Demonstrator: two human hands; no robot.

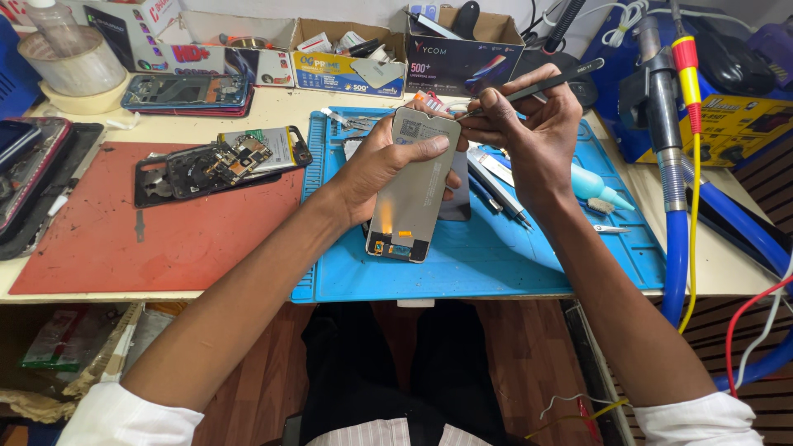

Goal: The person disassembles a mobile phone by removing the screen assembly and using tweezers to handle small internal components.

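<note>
My left hand (384, 161) grips a phone display panel (411, 194) by its left edge, grey back side up, tilted above the blue work mat (496, 264). A small orange flex connector shows at the panel's lower end. My right hand (529, 132) holds black tweezers (555, 83), their tip meeting the panel's top right corner. Both forearms reach in from the bottom of the view.
A red mat (124, 239) on the left carries an opened phone body (219, 165) with its circuit board exposed. Cardboard boxes (458, 49) line the back edge. Loose tools (496, 186) and a teal bottle (599, 186) lie on the blue mat. Blue hoses (677, 239) and a yellow cable hang at right.
</note>
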